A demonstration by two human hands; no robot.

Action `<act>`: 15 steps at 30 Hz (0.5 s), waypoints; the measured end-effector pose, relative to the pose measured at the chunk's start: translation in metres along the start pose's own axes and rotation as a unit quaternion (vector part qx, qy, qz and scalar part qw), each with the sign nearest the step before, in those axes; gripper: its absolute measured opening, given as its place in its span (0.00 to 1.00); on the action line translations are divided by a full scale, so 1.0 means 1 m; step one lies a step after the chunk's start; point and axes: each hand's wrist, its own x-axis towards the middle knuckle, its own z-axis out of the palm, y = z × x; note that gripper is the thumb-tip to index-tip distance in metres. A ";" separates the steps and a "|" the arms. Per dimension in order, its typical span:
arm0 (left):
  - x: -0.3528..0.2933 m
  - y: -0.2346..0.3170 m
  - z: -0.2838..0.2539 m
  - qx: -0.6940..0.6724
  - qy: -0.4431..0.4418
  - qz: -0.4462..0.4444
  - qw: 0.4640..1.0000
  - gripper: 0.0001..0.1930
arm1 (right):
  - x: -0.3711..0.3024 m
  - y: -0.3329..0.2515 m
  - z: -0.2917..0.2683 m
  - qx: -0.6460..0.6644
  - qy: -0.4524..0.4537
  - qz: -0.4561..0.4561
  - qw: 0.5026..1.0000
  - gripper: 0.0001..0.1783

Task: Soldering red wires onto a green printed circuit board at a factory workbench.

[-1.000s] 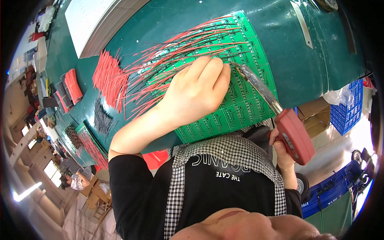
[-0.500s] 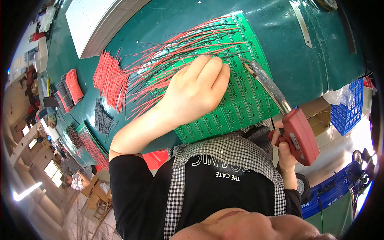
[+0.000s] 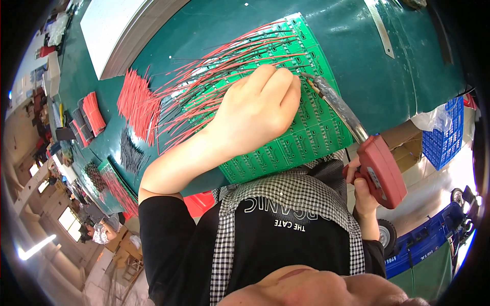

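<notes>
A panel of green circuit boards (image 3: 319,130) lies on the bench in front of me. Rows of red and black wires (image 3: 224,66) fan out leftward from its far part. Over the panel, my left hand (image 3: 260,107) is closed in a pinch, knuckles up; its fingertips and whatever they hold are hidden. My right hand (image 3: 364,196) grips a red soldering gun (image 3: 383,171) by its handle. The gun's metal barrel points up and left, and its tip is over the panel, just beyond my left fingers.
On the green bench (image 3: 189,30), left of the panel, lie a pile of red wires (image 3: 137,104), a pile of black wires (image 3: 132,152) and bundled wires (image 3: 93,112). A white stack (image 3: 115,35) stands at the far left, a metal strip (image 3: 380,30) far right. A blue crate (image 3: 443,137) is beyond the bench.
My left hand has shifted slightly right across the panel, closer to the soldering tip. The panel appears a little further left in view. My right hand keeps its grip on the soldering gun.
</notes>
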 end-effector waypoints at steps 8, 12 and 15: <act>0.002 0.001 -0.001 0.012 -0.023 0.002 1.000 0.13 | -0.013 0.016 -0.009 0.021 0.028 0.015 0.999 0.39; 0.002 -0.003 0.005 0.043 0.006 0.030 0.999 0.11 | -0.012 0.015 -0.007 -0.026 0.037 -0.011 0.999 0.42; 0.001 -0.005 0.007 0.066 0.039 0.058 0.995 0.08 | -0.006 0.000 0.000 0.080 0.056 0.041 0.994 0.42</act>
